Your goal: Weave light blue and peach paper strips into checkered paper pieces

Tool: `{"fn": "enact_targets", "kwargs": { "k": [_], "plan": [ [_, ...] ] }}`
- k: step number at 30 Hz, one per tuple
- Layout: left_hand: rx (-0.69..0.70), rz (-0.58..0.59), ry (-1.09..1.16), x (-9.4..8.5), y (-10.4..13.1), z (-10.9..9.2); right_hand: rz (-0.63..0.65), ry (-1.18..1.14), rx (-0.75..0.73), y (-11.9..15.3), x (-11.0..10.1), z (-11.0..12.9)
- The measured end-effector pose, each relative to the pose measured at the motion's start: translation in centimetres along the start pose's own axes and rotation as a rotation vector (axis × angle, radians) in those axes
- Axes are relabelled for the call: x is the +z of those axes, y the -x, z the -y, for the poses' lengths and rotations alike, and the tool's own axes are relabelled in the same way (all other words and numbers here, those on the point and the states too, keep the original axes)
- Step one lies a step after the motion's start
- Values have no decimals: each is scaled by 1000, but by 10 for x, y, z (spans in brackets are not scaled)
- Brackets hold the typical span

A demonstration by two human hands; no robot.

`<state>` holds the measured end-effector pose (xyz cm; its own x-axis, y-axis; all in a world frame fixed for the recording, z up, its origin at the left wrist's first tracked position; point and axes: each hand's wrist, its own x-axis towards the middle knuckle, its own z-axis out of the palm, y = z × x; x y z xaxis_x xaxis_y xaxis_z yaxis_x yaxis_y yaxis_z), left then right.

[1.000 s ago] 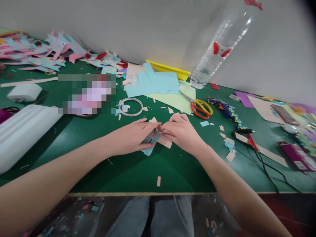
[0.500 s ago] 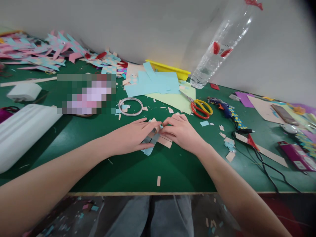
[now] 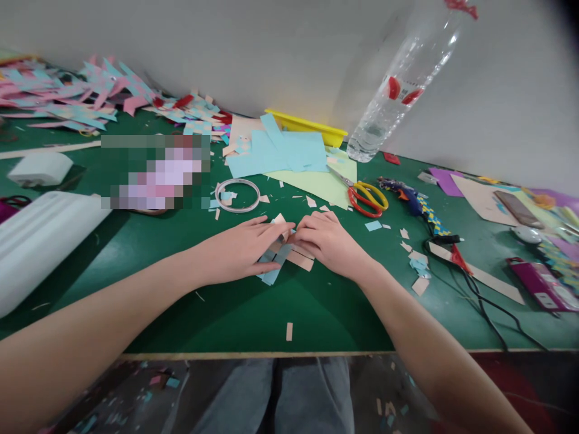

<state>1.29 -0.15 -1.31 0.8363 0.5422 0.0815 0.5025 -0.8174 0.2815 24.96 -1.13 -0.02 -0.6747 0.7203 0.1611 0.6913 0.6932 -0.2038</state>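
Observation:
Woven blue and pale pink paper strips (image 3: pixel 281 255) lie on the green table between my two hands. My left hand (image 3: pixel 244 248) is spread over their left side, with its thumb on the blue strips and its fingertips at the upper part. From the right, my right hand (image 3: pixel 326 240) has its fingers bent and pressed together on the paper's upper right edge; its fingertips partly hide the strip they grip. Pale strip ends stick out below the right fingers.
Behind my hands are a tape ring (image 3: pixel 237 196), scissors (image 3: pixel 367 196), blue sheets (image 3: pixel 289 150) and a yellow tray (image 3: pixel 312 129). A bottle (image 3: pixel 398 90) stands at the back. Left are a phone (image 3: pixel 163 175) and white case (image 3: pixel 49 241); cables (image 3: pixel 482 298) lie right.
The fingers of my right hand have curled in more closely at the paper's edge. My left hand stays spread on the strips. The whole view has shifted very slightly.

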Motion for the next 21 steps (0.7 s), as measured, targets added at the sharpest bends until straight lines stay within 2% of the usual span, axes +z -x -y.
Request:
{"fn": "enact_targets", "kwargs": {
  "k": [11,21],
  "plan": [
    [-5,8,0,1,-1,0,-81,-17,10,-7,9,-1],
    [12,-18,20,2,0,1,-33,33,-45,-5,5,-1]
  ]
}}
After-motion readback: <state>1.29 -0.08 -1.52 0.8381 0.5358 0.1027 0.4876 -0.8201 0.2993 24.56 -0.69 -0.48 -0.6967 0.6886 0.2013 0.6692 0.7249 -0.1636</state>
